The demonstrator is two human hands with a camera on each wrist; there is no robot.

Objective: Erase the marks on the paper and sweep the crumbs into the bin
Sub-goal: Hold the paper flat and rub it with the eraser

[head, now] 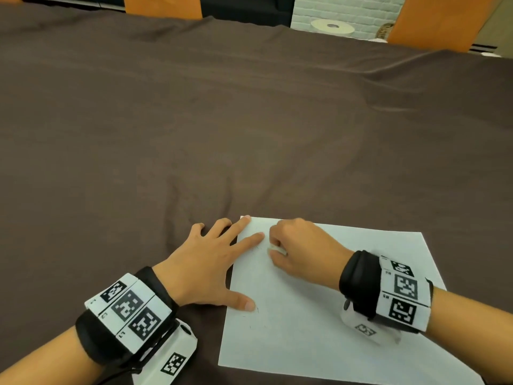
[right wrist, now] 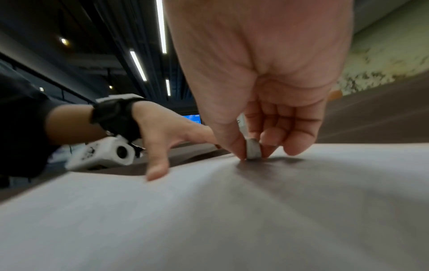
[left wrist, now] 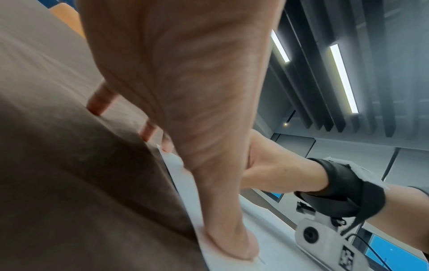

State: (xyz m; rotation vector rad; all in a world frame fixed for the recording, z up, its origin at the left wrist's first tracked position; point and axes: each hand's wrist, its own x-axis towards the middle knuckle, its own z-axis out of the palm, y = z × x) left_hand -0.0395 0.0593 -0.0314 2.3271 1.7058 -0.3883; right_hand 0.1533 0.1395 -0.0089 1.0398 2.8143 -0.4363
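Note:
A white sheet of paper [head: 319, 315] lies on the brown tablecloth near the front edge. Faint pencil marks [head: 255, 315] show near its left side. My left hand [head: 211, 259] lies flat and spread, with the thumb and two fingertips pressing the sheet's left edge. My right hand [head: 299, 248] pinches a small white eraser [head: 277, 250] between thumb and fingers, its end touching the paper near the top left corner. In the right wrist view the eraser [right wrist: 253, 149] stands pressed on the sheet [right wrist: 209, 220]. In the left wrist view my thumb [left wrist: 232, 238] presses the paper [left wrist: 267, 247]. No bin is in view.
The brown tablecloth [head: 222, 120] covers a wide table that stretches far ahead and to the left. Orange chair backs [head: 163, 6] stand along the far edge. A round white disc [head: 331, 26] lies beyond the table.

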